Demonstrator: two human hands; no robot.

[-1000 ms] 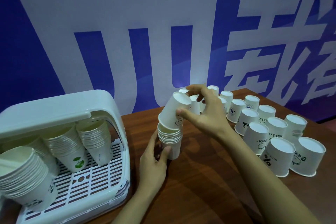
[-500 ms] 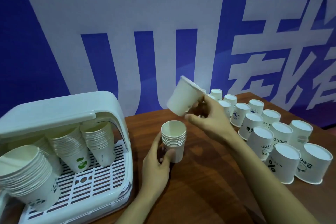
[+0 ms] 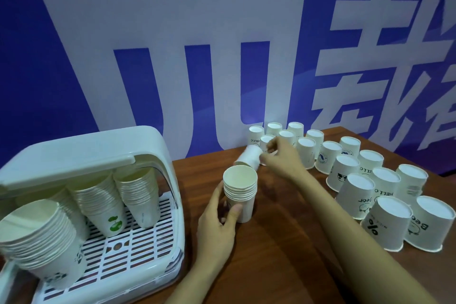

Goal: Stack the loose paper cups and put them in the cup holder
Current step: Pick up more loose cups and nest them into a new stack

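You are in the middle of building a stack: your left hand (image 3: 217, 217) grips the short stack of nested white paper cups (image 3: 240, 190), which stands mouth-up on the brown wooden table (image 3: 283, 254) just right of the white plastic cup holder with the slatted tray (image 3: 158, 205). Your right hand (image 3: 281, 158) pinches a single white paper cup (image 3: 249, 159) by its base end; it lies tipped on its side just behind the stack, in front of the loose upside-down white paper cups (image 3: 355, 187) ranged along the blue wall with white lettering (image 3: 172, 57). The next move, I judge, calls for turning that cup mouth-up and seating it squarely in the top of the stack while your left hand steadies it. Against half a second ago, the single cup has dropped from high above the stack to table level behind it, and the stack and your left hand have stayed put.
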